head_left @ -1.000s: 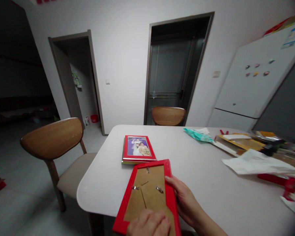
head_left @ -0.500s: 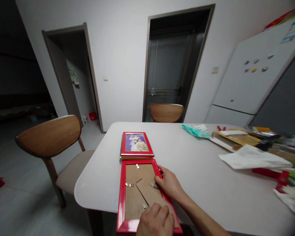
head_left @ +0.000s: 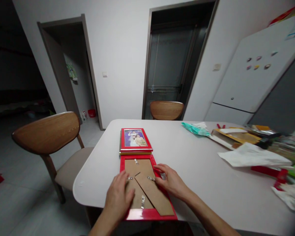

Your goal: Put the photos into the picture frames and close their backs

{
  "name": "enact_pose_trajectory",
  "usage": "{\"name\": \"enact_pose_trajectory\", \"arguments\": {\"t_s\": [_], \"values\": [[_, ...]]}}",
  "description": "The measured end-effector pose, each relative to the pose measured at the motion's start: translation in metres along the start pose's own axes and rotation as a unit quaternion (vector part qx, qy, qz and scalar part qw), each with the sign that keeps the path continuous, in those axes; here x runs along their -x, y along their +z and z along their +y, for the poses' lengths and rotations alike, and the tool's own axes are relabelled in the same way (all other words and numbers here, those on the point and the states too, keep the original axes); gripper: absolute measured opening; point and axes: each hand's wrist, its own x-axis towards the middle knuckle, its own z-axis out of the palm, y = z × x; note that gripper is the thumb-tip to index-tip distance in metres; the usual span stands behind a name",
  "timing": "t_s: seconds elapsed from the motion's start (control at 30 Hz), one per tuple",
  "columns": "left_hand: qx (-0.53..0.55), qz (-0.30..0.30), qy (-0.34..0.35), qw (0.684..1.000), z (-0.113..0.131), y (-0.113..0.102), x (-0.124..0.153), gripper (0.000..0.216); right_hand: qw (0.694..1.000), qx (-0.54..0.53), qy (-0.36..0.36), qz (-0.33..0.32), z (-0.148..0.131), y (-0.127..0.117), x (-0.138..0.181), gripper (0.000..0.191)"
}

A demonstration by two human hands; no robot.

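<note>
Both hands lie flat, fingers spread, gripping nothing: left hand (head_left: 119, 194) and right hand (head_left: 169, 181) press the face-down red frame (head_left: 147, 214) at lower centre, apparently touching its metal clips (head_left: 151, 178). A photo frame (head_left: 135, 141) lies just above on the white table (head_left: 206, 170).

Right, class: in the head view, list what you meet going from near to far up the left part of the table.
Face-down red frame under both hands → photo frame → far chair → dark doorway.
</note>
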Motion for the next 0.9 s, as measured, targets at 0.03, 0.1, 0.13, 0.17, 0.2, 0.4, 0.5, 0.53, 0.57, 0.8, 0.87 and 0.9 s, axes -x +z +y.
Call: {"name": "enact_pose_trajectory", "arguments": {"t_s": [0.03, 0.1, 0.13, 0.17, 0.2, 0.4, 0.5, 0.53, 0.57, 0.8, 0.87, 0.9], "values": [[-0.003, -0.005, -0.035, 0.999, -0.01, -0.003, -0.003, 0.041, 1.0, 0.003, -0.002, -0.007, -0.001, 0.0, 0.002, 0.039], [0.0, -0.021, -0.075, 0.997, -0.023, -0.006, -0.006, 0.046, 1.0, 0.019, 0.004, -0.012, -0.002, 0.003, 0.004, 0.035], [0.006, -0.027, -0.079, 0.996, -0.025, -0.006, -0.006, 0.047, 1.0, 0.027, 0.011, -0.008, -0.004, 0.005, 0.004, 0.031], [0.011, -0.03, -0.078, 0.996, -0.026, -0.006, -0.006, 0.047, 0.999, 0.032, 0.017, 0.001, -0.005, 0.008, 0.004, 0.027], [0.016, -0.03, -0.076, 0.997, -0.026, -0.006, -0.006, 0.047, 0.999, 0.035, 0.023, 0.011, -0.006, 0.01, 0.003, 0.024], [0.021, -0.028, -0.077, 0.996, -0.022, -0.005, -0.004, 0.046, 0.997, 0.059, 0.029, 0.028, -0.011, 0.012, -0.002, 0.024], [0.019, -0.033, -0.083, 0.996, -0.024, -0.005, -0.004, 0.047, 0.995, 0.09, 0.003, 0.046, -0.022, 0.014, -0.006, 0.026], [0.02, -0.032, -0.082, 0.996, -0.025, -0.004, -0.004, 0.048, 0.995, 0.091, -0.013, 0.045, -0.028, 0.016, -0.008, 0.026], [0.022, -0.03, -0.081, 0.996, -0.026, -0.004, -0.003, 0.047, 0.995, 0.084, -0.032, 0.034, -0.034, 0.02, -0.009, 0.026], [0.026, -0.005, -0.064, 0.998, -0.028, 0.001, -0.002, 0.042, 0.987, 0.097, -0.112, -0.058, -0.076, 0.046, -0.024, 0.021], [0.027, 0.0, -0.06, 0.998, -0.028, 0.001, -0.002, 0.041, 0.987, 0.106, -0.111, -0.057, -0.08, 0.05, -0.027, 0.022], [0.028, 0.002, -0.059, 0.998, -0.028, 0.001, -0.002, 0.041, 0.987, 0.109, -0.109, -0.053, -0.082, 0.051, -0.029, 0.022]]}}
